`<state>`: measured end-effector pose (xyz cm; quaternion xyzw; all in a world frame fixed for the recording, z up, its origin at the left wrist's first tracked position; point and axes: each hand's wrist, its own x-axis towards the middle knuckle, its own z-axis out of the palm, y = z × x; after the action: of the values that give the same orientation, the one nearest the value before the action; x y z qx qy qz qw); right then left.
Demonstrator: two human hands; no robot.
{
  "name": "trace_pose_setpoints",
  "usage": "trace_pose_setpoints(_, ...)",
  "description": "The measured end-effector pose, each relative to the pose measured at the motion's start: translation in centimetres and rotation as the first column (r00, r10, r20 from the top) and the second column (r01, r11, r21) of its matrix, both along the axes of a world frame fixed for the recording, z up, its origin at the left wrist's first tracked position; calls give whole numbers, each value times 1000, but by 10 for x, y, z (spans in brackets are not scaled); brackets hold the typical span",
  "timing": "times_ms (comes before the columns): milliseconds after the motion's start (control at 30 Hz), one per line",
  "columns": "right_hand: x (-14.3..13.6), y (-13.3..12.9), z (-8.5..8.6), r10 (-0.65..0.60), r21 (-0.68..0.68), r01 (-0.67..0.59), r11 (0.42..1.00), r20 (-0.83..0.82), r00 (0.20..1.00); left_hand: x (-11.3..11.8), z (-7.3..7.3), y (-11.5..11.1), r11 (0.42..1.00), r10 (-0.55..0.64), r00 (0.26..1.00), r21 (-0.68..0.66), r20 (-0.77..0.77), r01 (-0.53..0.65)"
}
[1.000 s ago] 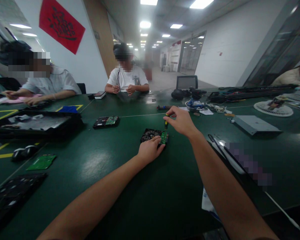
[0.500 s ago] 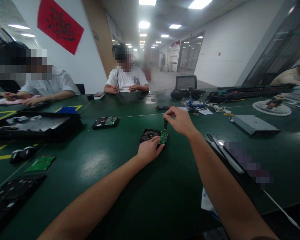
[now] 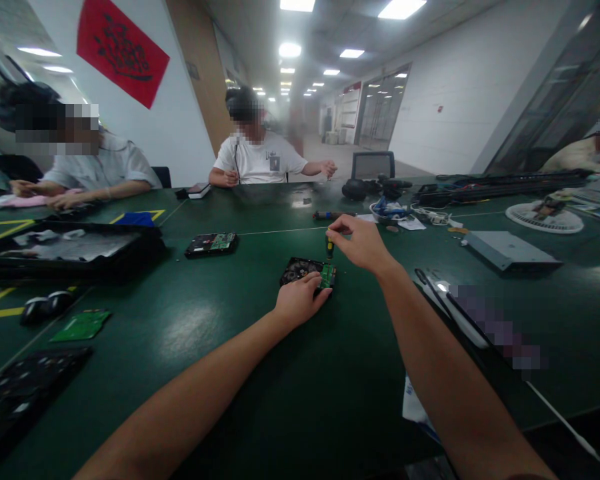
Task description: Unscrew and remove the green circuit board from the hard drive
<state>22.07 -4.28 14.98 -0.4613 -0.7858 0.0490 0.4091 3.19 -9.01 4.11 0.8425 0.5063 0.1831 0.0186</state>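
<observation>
A hard drive (image 3: pixel 298 268) lies on the green table, its black casing and green circuit board (image 3: pixel 329 273) facing up. My left hand (image 3: pixel 303 298) is closed over the near edge of the drive, fingers on its top and thumb at the right side. Above the drive's far right corner, my right hand (image 3: pixel 359 241) pinches the top of a small screwdriver (image 3: pixel 329 248) with a yellow and dark handle. The screwdriver stands upright, its lower end at the circuit board; the tip is too small to make out.
Another hard drive (image 3: pixel 211 245) lies further left. A black tray (image 3: pixel 75 250), a loose green board (image 3: pixel 81 326) and a computer mouse (image 3: pixel 46 307) are on the left. To the right are a grey metal box (image 3: pixel 511 251) and a phone-like device (image 3: pixel 485 320). Co-workers sit across the table.
The screwdriver handle has turned in my right hand, showing more yellow. My left hand and the drive stay in place. The co-worker opposite has stretched an arm out to the right.
</observation>
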Motion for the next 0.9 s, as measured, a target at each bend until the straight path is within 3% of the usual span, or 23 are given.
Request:
trace_pose_setpoints(267,3,3,-1,-49,37,48,998,23,999,1,6,-4,1000,-16,999,-24,44,17)
trace_pose_setpoints(500,3,3,-1,11,30,-12,999,35,999,-2,6,-5,999,-42,997,-23,67,44)
trace_pose_setpoints(700,4,3,-1,-78,27,77,997,26,997,-2,6,-5,999,-14,998,-43,68,17)
trace_pose_setpoints(900,3,4,-3,45,-19,-45,999,-1,999,-1,5,-3,999,8,998,-47,69,-5)
